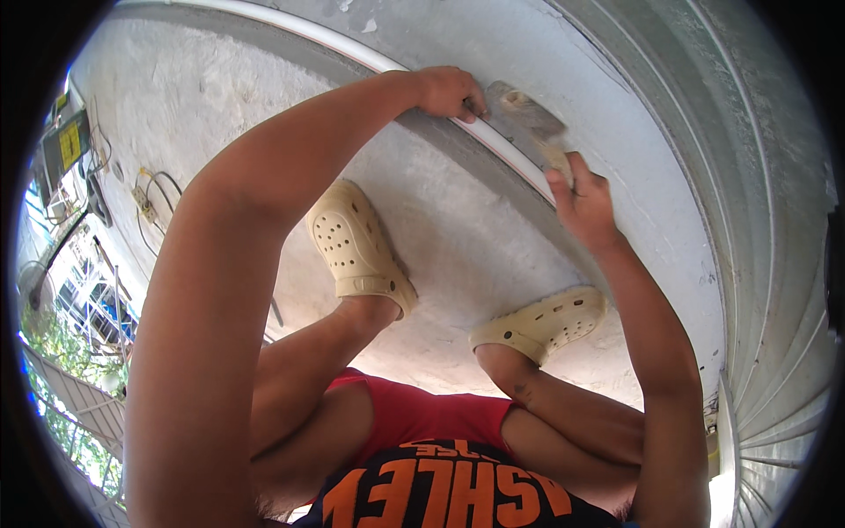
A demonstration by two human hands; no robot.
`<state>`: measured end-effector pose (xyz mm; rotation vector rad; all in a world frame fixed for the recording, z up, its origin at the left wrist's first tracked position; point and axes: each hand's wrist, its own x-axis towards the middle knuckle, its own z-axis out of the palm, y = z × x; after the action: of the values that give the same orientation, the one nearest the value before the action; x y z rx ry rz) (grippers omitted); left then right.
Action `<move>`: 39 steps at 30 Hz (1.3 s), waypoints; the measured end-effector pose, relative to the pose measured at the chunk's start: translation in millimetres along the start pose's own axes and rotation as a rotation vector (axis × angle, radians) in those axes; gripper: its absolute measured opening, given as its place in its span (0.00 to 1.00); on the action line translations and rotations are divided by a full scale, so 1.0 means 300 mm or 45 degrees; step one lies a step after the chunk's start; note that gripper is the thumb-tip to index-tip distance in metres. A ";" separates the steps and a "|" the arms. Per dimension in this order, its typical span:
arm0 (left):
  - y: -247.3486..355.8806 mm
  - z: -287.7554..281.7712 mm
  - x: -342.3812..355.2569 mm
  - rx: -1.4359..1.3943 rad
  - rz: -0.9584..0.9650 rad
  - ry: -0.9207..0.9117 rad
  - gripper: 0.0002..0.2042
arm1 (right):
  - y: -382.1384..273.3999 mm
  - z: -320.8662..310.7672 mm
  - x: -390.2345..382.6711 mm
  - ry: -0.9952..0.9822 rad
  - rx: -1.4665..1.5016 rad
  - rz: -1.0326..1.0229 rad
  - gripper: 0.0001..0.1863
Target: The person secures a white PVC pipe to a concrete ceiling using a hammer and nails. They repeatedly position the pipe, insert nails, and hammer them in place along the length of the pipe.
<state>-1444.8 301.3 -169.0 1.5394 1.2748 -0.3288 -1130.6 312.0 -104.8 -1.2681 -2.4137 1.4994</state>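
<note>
A long white pipe [506, 150] with a thin red line runs along a low concrete ledge at the foot of the wall. My left hand [451, 93] has its fingers curled down onto it, beyond my feet. In my right hand [584, 201], a tool [537, 119] with a flat grey head and a pale handle is gripped, thumb along the handle. Its head is beside the pipe on the far side, to the right of my left hand. Motion blur hides its exact kind.
My feet, in beige clogs [354, 238], stand on the grey concrete floor [440, 229]. A ribbed metal shutter [757, 176] curves along the right. Cables [157, 198] and a dark box [66, 145] lie at the far left, near a metal rack and plants.
</note>
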 end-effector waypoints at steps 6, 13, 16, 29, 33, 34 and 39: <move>-0.052 0.031 0.019 -0.127 0.072 0.017 0.14 | 0.013 0.014 0.048 -0.008 -0.159 0.184 0.27; -0.051 0.031 0.024 -0.198 0.100 -0.034 0.15 | -0.059 -0.068 0.029 0.164 0.038 -0.088 0.23; -0.008 0.008 0.033 0.001 0.005 -0.061 0.15 | 0.080 0.026 0.004 0.011 -0.230 -0.090 0.23; 0.008 -0.009 0.021 -0.041 -0.035 -0.101 0.16 | -0.017 -0.033 0.021 0.159 0.062 -0.214 0.25; -0.059 0.045 0.045 -0.122 0.079 -0.017 0.16 | 0.150 0.101 -0.030 -0.070 -0.239 0.135 0.31; -0.077 0.057 0.036 -0.153 0.109 -0.019 0.16 | 0.092 0.073 -0.021 -0.093 -0.199 0.252 0.33; -0.064 0.052 0.037 -0.121 0.133 -0.007 0.15 | -0.014 -0.063 0.002 0.028 -0.072 0.149 0.30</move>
<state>-1450.3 291.9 -193.9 1.5166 1.1843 -0.2019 -1125.8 325.6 -91.7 -1.4527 -2.4237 1.4450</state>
